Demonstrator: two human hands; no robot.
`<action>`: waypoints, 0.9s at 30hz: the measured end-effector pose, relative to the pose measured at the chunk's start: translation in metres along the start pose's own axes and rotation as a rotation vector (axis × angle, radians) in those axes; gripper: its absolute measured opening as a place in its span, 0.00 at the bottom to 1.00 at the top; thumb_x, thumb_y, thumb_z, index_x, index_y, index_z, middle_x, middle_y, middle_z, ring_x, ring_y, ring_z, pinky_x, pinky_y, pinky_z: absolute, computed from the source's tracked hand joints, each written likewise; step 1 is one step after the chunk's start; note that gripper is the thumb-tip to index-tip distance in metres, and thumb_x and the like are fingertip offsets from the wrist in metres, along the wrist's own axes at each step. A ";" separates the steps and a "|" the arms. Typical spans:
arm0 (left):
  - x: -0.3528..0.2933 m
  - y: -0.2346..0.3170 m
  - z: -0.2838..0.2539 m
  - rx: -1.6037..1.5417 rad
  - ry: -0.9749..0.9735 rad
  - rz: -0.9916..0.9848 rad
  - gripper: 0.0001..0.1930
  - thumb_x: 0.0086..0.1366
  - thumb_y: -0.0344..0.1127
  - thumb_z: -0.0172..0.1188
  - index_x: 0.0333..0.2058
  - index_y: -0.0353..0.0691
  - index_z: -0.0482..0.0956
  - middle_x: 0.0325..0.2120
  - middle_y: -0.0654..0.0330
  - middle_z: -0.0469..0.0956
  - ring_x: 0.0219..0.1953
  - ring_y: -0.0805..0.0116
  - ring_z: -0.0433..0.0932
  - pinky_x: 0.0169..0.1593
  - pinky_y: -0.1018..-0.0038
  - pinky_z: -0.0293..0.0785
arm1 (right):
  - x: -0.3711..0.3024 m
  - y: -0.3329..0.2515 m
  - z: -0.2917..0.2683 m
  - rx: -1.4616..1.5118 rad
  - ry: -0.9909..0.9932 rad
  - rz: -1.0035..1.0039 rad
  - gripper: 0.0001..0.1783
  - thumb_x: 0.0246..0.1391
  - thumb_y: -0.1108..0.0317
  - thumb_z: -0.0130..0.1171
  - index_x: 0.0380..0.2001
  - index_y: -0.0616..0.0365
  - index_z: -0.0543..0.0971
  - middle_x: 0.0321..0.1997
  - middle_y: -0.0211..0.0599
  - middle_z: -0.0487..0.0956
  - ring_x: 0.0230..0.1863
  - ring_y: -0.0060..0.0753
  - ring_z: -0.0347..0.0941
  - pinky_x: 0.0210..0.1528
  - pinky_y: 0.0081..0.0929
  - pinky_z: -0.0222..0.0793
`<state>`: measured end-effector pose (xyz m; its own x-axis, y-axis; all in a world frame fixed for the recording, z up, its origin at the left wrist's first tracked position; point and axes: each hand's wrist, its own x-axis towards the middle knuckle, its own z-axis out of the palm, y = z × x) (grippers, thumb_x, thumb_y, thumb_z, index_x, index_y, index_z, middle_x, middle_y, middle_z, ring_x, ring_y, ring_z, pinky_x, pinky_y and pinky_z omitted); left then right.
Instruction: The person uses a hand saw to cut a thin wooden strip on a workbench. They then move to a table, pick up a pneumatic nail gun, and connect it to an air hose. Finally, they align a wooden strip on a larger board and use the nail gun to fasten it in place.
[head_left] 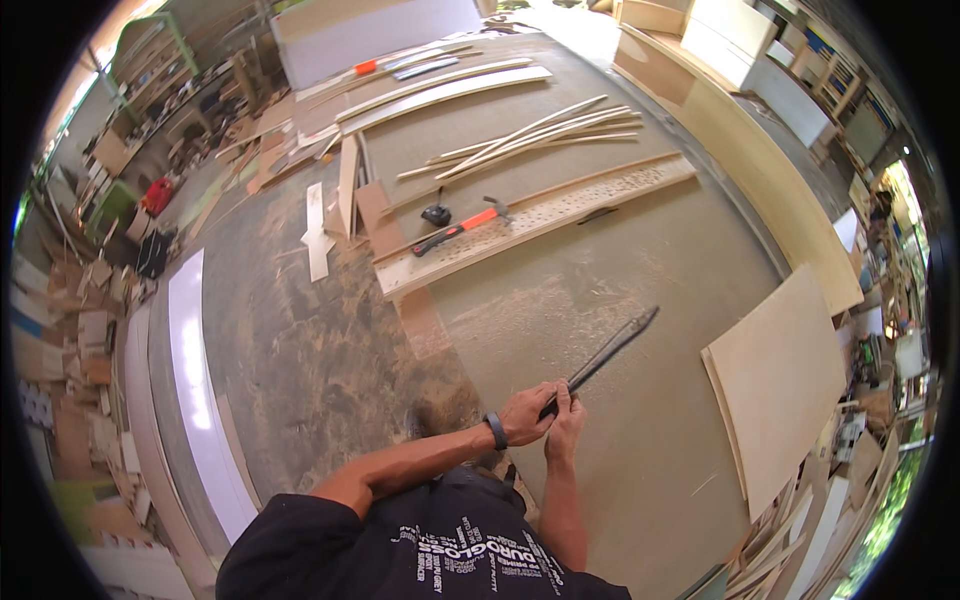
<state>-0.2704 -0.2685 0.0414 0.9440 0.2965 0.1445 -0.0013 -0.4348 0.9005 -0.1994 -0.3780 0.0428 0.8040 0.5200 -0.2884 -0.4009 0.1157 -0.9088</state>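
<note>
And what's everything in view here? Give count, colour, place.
Work surface: 1, grey-brown, centre
Speckled board: 1, pale, across work surface
Hammer: 1, orange and black, on speckled board
Small object: 1, black, beside hammer
Thin strips: several, pale, beyond speckled board
Long tool: 1, black, below centre
Plywood: count unclear, tan, right
Glossy panel: 1, white, left
Wood scraps: many, mixed, outer left
Left hand: 1, bare, holding long tool
Right hand: 1, bare, holding long tool

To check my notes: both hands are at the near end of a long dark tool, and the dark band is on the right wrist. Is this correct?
No: the head view shows the dark band on the left wrist. The left hand and right hand are at the near end of the long dark tool.
</note>
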 end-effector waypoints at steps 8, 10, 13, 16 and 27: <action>-0.085 -0.015 -0.145 0.128 0.087 -0.099 0.31 0.63 0.37 0.63 0.64 0.36 0.66 0.53 0.44 0.75 0.53 0.49 0.77 0.57 0.57 0.73 | 0.002 0.002 0.079 -0.018 -0.011 -0.043 0.19 0.65 0.58 0.61 0.46 0.66 0.79 0.39 0.36 0.83 0.36 0.21 0.77 0.38 0.21 0.75; -0.116 -0.054 -0.193 0.120 0.307 -0.212 0.28 0.64 0.37 0.63 0.62 0.35 0.69 0.51 0.44 0.77 0.51 0.51 0.79 0.55 0.60 0.75 | 0.012 -0.004 0.113 -0.063 -0.037 -0.047 0.20 0.63 0.56 0.63 0.44 0.65 0.80 0.36 0.35 0.83 0.33 0.20 0.77 0.34 0.21 0.75; -0.166 -0.119 -0.276 0.079 0.448 -0.608 0.25 0.64 0.37 0.63 0.58 0.33 0.73 0.46 0.46 0.80 0.45 0.54 0.81 0.50 0.62 0.78 | 0.056 0.015 0.152 -0.120 -0.049 -0.097 0.18 0.63 0.57 0.64 0.38 0.64 0.81 0.33 0.34 0.82 0.30 0.20 0.76 0.32 0.22 0.74; -0.252 -0.202 -0.343 0.128 0.553 -0.936 0.26 0.63 0.44 0.63 0.56 0.34 0.75 0.48 0.44 0.80 0.49 0.49 0.79 0.54 0.58 0.74 | 0.107 0.024 0.224 -0.138 -0.030 -0.143 0.18 0.62 0.55 0.65 0.31 0.61 0.81 0.27 0.31 0.79 0.24 0.19 0.73 0.26 0.21 0.72; -0.616 -0.383 -0.400 -0.385 0.721 -1.718 0.11 0.63 0.32 0.59 0.39 0.29 0.80 0.30 0.50 0.84 0.27 0.57 0.85 0.31 0.64 0.81 | 0.352 0.034 0.411 -0.456 0.233 0.006 0.21 0.49 0.54 0.75 0.26 0.63 0.80 0.25 0.37 0.81 0.21 0.30 0.78 0.19 0.26 0.77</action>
<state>-0.9836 0.0555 -0.2289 -0.2932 0.4332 -0.8523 0.4973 0.8305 0.2510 -0.1103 0.1565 0.0341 0.8997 0.3110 -0.3062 -0.2152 -0.2942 -0.9312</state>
